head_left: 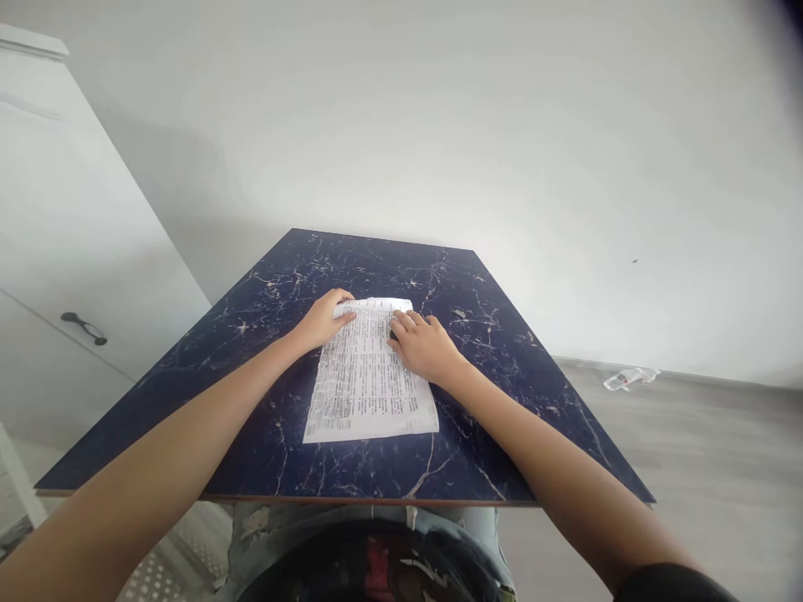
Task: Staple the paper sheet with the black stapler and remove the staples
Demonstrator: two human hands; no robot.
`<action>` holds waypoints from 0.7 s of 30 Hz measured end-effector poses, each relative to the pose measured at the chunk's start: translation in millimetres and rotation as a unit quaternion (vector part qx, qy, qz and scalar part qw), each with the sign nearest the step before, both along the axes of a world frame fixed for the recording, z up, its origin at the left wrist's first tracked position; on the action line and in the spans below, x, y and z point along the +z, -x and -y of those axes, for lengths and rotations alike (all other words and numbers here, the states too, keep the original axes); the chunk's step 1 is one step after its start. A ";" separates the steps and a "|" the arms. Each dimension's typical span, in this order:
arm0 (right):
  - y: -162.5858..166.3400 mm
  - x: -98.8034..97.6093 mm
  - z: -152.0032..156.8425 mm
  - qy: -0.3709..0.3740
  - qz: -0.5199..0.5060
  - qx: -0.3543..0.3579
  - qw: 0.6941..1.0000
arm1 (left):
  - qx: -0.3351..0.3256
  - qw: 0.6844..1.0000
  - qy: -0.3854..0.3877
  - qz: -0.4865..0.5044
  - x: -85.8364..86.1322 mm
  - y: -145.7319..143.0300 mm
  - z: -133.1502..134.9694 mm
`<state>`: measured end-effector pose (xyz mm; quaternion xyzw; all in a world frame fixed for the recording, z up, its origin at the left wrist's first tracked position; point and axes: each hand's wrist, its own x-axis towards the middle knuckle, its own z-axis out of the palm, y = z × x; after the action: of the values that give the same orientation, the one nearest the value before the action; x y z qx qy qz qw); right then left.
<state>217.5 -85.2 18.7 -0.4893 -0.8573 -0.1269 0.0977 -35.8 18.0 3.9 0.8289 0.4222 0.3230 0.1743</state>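
Printed sheet (376, 376) lies centre-frame on the blue table (269, 284), left hand (323, 319) pinching its upper-left edge, right hand (427, 346) over its right side, grip undetermined; step judged steadying, next move likely requiring even pressure.

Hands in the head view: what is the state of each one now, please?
Left hand: holding the printed sheet near its far left corner.
Right hand: resting on the sheet, fingers bent over something dark; cannot tell whether it grips it.
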 end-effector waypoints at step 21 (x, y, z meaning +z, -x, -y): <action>-48.9 25.8 -5.8 0.008 -0.337 -0.155 0.929 | -0.008 0.995 0.013 -0.100 -3.6 7.5 -2.2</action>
<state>266.4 -79.4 44.5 -0.6307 -0.6885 0.0390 0.3558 -43.3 20.2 0.3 0.8578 0.4355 0.2314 0.1447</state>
